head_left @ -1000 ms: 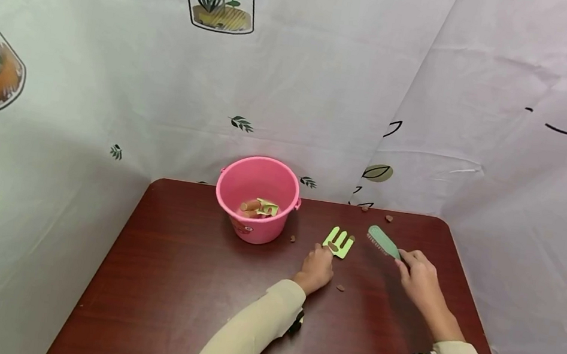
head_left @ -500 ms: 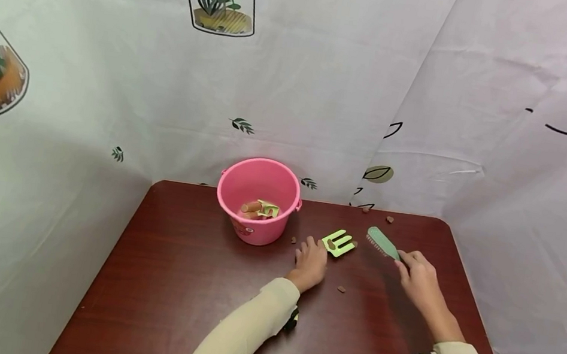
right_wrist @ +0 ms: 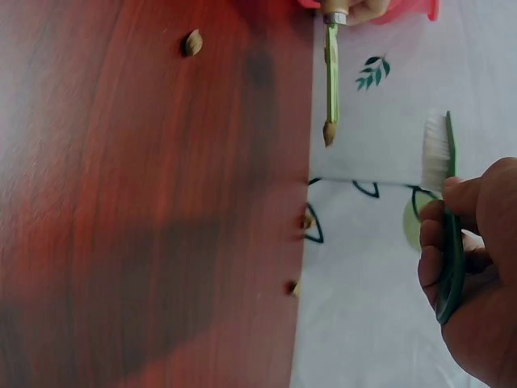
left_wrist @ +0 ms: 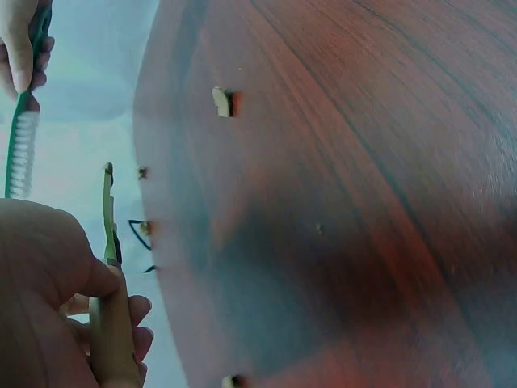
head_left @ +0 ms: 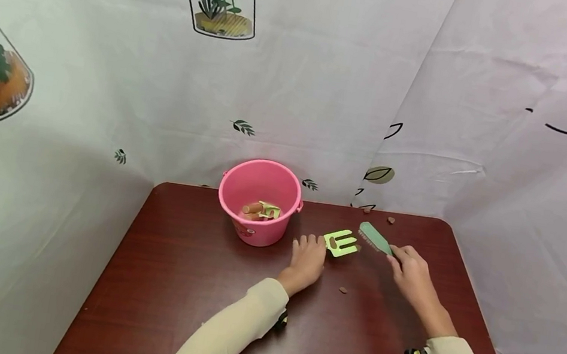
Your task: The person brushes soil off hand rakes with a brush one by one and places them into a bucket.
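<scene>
In the head view my left hand (head_left: 306,259) grips a small garden fork with a light green head (head_left: 332,250). Its wooden handle (left_wrist: 111,331) shows between my fingers in the left wrist view. Brown bits lie on the fork head, one near a tine tip (right_wrist: 329,133). The fork is held level above the table, just right of the bucket. My right hand (head_left: 413,275) holds a green brush (head_left: 375,237) by its dark green handle (right_wrist: 454,271). White bristles (right_wrist: 435,153) face the fork, and the brush is raised, apart from it.
A pink bucket (head_left: 264,238) stands at the back, holding wooden-handled, green-headed tools (head_left: 253,209). Small brown pieces lie on the red-brown table (head_left: 165,281): one in front of the fork (head_left: 342,290), others by the back edge (head_left: 391,220). Patterned white cloth (head_left: 329,86) hangs behind.
My left hand has turned the fork so its tines point rightward, shifting slightly left. My right hand has carried the brush a little left, closer to the fork.
</scene>
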Demonstrator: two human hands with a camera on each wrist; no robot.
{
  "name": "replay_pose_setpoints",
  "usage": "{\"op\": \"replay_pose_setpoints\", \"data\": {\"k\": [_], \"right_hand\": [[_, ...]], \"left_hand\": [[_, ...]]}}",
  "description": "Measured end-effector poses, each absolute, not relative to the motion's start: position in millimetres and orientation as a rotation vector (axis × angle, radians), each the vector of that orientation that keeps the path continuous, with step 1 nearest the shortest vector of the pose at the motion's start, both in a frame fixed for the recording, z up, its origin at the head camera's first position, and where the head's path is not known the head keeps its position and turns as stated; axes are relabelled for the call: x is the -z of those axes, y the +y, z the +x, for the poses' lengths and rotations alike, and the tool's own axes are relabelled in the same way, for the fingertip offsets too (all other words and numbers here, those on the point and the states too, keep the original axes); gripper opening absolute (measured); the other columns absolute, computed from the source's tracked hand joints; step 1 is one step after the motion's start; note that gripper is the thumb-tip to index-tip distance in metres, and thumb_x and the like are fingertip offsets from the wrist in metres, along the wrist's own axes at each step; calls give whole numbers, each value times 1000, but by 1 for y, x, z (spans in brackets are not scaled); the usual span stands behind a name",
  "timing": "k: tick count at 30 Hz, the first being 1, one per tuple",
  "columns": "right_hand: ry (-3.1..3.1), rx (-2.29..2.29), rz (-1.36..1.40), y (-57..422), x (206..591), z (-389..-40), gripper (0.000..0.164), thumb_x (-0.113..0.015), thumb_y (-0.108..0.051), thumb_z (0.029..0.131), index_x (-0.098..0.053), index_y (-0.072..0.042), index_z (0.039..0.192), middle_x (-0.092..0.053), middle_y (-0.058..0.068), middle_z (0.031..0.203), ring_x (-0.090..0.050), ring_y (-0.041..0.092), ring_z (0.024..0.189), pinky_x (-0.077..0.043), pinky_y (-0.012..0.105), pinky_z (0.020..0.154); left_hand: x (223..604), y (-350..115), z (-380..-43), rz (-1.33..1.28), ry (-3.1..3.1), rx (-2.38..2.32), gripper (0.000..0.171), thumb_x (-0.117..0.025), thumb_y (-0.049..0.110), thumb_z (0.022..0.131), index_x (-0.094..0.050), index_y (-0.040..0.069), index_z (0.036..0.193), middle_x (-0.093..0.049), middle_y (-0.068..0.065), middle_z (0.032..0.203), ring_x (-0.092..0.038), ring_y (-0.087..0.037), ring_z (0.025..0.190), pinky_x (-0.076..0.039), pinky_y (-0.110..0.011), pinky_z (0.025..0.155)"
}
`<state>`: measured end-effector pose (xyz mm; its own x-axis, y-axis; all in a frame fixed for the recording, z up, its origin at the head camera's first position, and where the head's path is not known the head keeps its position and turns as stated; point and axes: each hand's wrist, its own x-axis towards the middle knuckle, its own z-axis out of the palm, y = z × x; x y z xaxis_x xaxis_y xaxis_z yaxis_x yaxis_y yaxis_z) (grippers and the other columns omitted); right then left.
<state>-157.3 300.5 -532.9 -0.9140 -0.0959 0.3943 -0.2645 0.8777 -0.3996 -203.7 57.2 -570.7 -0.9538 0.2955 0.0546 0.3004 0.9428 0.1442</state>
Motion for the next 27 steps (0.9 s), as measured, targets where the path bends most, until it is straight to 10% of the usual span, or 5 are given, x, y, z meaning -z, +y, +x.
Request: {"op": "replay_pose_setpoints", "data": {"k": [9,27], "right_hand": [[-2645,-637,348,274,524,-152,28,-72,0,93,-69,12,118,-61,18,93,-58,23,74,-49,39,61],[-2621,-595,462,227,507,-147,29,-74,-1,92,-70,10,119,-59,15,92,-56,19,73,-50,35,60]], "left_hand": [[553,45,-202,-509,-2968,235,19,-68,22,97,-62,9,111,-62,-8,98,-63,-27,89,-49,-40,76],[518,18,-196,-547,-2779,182,25,-67,31,99,-65,7,103,-64,-9,92,-65,-27,85,-51,-41,72]]}}
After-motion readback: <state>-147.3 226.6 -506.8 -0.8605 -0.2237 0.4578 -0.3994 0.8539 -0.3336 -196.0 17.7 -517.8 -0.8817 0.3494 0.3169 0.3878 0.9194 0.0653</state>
